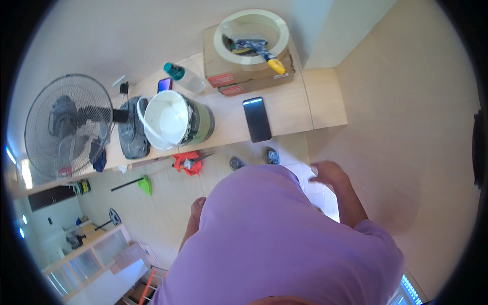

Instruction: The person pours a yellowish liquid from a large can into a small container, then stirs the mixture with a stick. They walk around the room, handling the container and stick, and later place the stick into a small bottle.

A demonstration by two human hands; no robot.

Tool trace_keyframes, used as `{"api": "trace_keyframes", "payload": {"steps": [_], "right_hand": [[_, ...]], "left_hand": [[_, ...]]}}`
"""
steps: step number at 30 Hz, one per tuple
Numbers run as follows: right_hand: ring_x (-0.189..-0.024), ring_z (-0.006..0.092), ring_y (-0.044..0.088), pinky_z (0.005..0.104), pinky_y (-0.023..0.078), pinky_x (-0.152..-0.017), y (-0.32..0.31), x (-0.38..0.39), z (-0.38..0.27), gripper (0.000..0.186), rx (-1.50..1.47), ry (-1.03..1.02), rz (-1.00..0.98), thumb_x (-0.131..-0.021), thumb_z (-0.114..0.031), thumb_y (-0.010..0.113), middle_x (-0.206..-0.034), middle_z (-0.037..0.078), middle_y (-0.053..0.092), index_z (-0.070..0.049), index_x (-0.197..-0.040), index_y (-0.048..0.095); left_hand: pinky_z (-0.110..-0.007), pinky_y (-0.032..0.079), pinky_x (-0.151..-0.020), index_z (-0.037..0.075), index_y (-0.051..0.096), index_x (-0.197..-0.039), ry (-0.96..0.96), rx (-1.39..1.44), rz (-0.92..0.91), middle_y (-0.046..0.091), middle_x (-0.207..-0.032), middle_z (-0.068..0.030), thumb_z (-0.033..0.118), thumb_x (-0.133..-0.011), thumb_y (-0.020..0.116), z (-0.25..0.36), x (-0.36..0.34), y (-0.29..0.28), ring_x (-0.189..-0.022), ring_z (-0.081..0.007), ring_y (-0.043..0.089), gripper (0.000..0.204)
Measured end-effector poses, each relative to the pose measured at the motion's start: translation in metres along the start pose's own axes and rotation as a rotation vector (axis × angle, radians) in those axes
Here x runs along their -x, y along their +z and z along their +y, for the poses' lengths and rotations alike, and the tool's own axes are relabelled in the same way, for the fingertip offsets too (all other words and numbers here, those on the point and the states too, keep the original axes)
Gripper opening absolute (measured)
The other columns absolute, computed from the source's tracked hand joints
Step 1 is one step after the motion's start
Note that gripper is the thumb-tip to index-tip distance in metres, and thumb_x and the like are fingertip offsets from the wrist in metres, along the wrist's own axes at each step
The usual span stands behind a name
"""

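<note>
Standing close to the pale wooden worktop [290, 107], looking straight down past a purple shirt. Nothing held in either hand.

Right hand [329, 174]: raised in front of the hip, palm down, fingers loosely spread and released, forearm bent out from the body. Nearest thing to it: the black phone [256, 119], lying flat and screen up near the front edge of the worktop, well apart from the fingers.

Left hand [196, 207]: hanging low beside the thigh, half hidden by the shirt; impossible to tell whether curled or slack.

Judging from this, best to reach for the phone from the near edge, coming down flat and pinching its long sides, keeping clear of the white bucket [168, 119] tipped on its side just to the left. Worth minding the feet too: an orange tool [187, 162] lying on the floor under the worktop edge, close to the shoes [272, 155].

Farther back: two cardboard boxes [223, 76], a clear bottle [185, 77], a fan [68, 124].
</note>
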State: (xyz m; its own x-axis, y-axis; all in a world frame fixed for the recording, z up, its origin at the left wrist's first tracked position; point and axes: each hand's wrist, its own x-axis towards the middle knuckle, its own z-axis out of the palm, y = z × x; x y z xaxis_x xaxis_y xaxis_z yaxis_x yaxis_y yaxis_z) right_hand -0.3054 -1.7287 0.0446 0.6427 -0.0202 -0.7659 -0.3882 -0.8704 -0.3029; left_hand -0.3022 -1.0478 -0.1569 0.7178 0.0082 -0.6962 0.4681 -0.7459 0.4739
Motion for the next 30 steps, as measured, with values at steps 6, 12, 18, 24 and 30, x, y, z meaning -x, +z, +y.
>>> {"api": "trace_keyframes", "payload": {"steps": [6, 12, 18, 24, 30], "right_hand": [[-0.086, 0.0345, 0.072, 0.044, 0.058, -0.081, -0.125, -0.035, -0.114, 0.076, -0.521, -0.42, 0.916, -0.095, -0.038, 0.081, -0.111, 0.018, 0.074, -0.011, -0.159, 0.049], [-0.084, 0.0243, 0.073, 0.0388, 0.058, -0.073, -0.204, -0.081, -0.165, 0.065, -0.412, -0.486, 1.001, -0.101, -0.039, 0.075, -0.11, 0.017, 0.076, -0.008, -0.155, 0.055], [-0.084, 0.0103, 0.065, 0.0282, 0.053, -0.067, -0.219, -0.11, -0.159, 0.05, -0.501, -0.772, 1.158, -0.106, -0.03, 0.07, -0.098, 0.008, 0.076, -0.004, -0.148, 0.064], [-0.074, 0.0072, 0.058, 0.0229, 0.046, -0.065, -0.208, 0.01, -0.191, 0.047, -0.927, -0.838, 1.077, -0.109, -0.022, 0.064, -0.088, 0.004, 0.069, 0.002, -0.149, 0.06], [-0.068, 0.017, 0.059, 0.0281, 0.047, -0.064, -0.182, 0.076, -0.202, 0.057, -1.082, -1.346, 0.908, -0.108, -0.036, 0.057, -0.083, 0.01, 0.066, 0.011, -0.139, 0.063]], "left_hand": [[-0.037, 0.058, -0.068, 0.005, 0.062, -0.147, -0.283, 0.143, 0.061, 0.075, -0.12, -0.0137, 0.042, -0.104, 0.066, 0.088, 0.05, -0.013, -0.09, -0.0228, 0.072, 0.057], [-0.037, 0.058, -0.072, 0.003, 0.061, -0.148, -0.187, 0.378, 0.269, 0.075, -0.118, -0.0155, 0.044, -0.103, 0.067, 0.108, 0.056, -0.007, -0.09, -0.0243, 0.073, 0.061], [-0.037, 0.058, -0.071, 0.007, 0.065, -0.142, -0.328, 0.475, 0.327, 0.074, -0.108, -0.0102, 0.042, -0.103, 0.067, 0.026, 0.117, 0.078, -0.088, -0.021, 0.072, 0.053], [-0.045, 0.057, -0.093, 0.003, 0.076, -0.123, -0.315, 0.21, 0.013, 0.079, -0.108, -0.0183, 0.048, -0.098, 0.067, -0.146, 0.194, 0.217, -0.101, -0.0321, 0.076, 0.052], [-0.044, 0.056, -0.097, 0.004, 0.077, -0.121, -0.079, -0.097, 0.086, 0.079, -0.113, -0.0207, 0.049, -0.098, 0.066, -0.192, 0.161, 0.222, -0.107, -0.0316, 0.075, 0.052]]}}
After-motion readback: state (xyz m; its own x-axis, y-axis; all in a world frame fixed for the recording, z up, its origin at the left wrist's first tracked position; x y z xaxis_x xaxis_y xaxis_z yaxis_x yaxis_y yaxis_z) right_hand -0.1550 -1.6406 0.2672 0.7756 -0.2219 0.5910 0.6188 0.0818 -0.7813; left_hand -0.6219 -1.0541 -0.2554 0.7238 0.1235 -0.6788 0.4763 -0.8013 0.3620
